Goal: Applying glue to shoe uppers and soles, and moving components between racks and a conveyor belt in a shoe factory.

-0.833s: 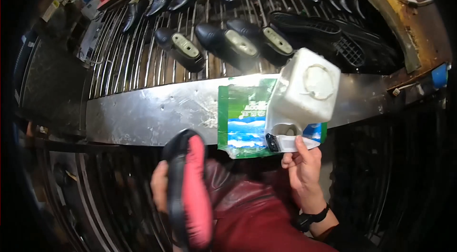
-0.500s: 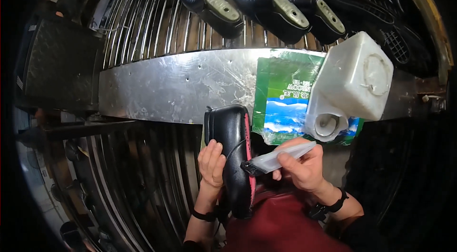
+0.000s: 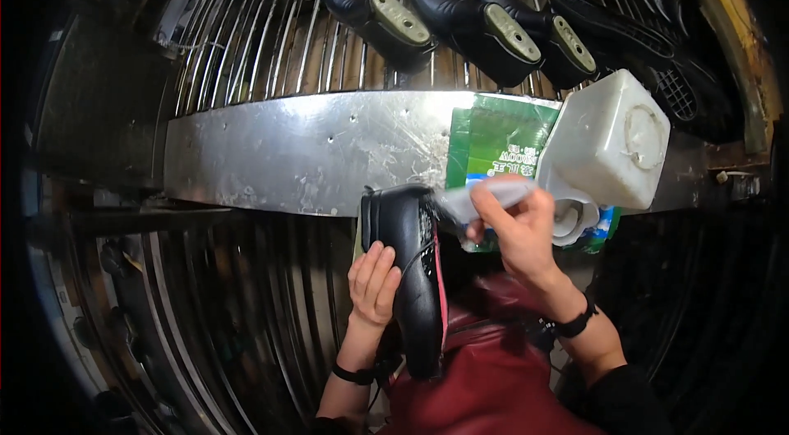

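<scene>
A broad rack of parallel metal rods (image 3: 238, 49) spanned the far side, with a smooth silver metal ledge (image 3: 304, 156) along its near edge. A dark red, leather-like apron (image 3: 477, 377) covered the person's lap. A green, blue and white printed sheet (image 3: 501, 131) lay on the ledge, and on it a white plastic squared container (image 3: 608, 135) was tipped over, its round mouth toward the person. On the rack, three black leather shoes with pale greenish blocks in their openings (image 3: 460, 24) stood in a row.

The single black leather shoe with a pink strip along its right edge (image 3: 415, 303) was above the lap, just before the ledge, toe toward the person; whitish streaks marked its edge near the heel. The right hand (image 3: 522, 225) pinched a pale-handled brush with a dark tip (image 3: 501, 195) beside that heel; blur hid whether the tip touched. The left hand (image 3: 374, 283) gripped the shoe's left side, fingers against the leather, thumb hidden. A narrow black band (image 3: 352, 373) circled the left wrist.
</scene>
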Motion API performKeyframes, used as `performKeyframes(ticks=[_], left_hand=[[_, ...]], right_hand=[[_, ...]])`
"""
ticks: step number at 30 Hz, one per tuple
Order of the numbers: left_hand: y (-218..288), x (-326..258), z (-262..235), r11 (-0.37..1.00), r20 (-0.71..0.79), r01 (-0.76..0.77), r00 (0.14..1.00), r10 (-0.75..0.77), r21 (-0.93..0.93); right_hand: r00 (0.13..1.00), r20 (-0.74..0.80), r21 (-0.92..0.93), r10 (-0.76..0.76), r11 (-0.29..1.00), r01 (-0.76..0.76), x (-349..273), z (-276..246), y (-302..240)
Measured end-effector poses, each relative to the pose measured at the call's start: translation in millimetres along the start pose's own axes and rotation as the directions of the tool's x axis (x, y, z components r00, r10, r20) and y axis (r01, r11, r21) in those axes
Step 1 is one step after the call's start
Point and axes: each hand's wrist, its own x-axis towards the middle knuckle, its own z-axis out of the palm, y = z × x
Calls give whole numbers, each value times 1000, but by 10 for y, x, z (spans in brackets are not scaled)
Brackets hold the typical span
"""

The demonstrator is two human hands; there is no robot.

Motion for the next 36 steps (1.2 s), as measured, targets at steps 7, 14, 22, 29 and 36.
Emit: performKeyframes(ticks=[7, 14, 22, 29, 36], left_hand=[[20, 167, 20, 1000, -37, -12, 999, 11, -7], [109, 326, 8, 999, -27, -18, 999, 19, 39], [324, 523, -85, 996, 30, 45, 998, -47, 72], [398, 818, -175, 994, 77, 103, 991, -106, 41], [308, 1198, -252, 978, 157, 201, 966, -206, 50]], right_hand=[[873, 409, -118, -267, 933, 340, -993, -386, -91], [556, 706, -125, -439, 696, 707, -1705, -473, -155], [864, 360, -92, -352, 908, 408, -1177, -502, -486], [552, 643, -17, -531, 710, 704, -1185, -449, -774], [384, 732, -55, -563, 513, 857, -991, -255, -1276]])
